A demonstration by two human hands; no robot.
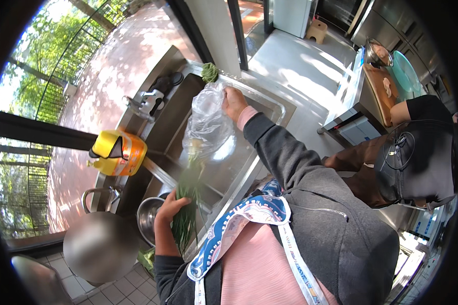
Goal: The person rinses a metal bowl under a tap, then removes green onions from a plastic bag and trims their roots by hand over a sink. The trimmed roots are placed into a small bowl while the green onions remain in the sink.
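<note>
My left hand grips a bunch of long green scallions or chives, its leaves hanging down past my fingers. Their pale ends reach the mouth of a clear plastic bag; blur hides whether they are inside it. My right hand pinches the bag's far end and holds it up. Both are above a stainless steel sink. Beside my left hand, and partly behind it, is a steel bowl.
A yellow jug stands on the sink ledge near a faucet. A green clump rests at the far rim. To the right, a person in black stands at a counter with a cutting board and a teal basin.
</note>
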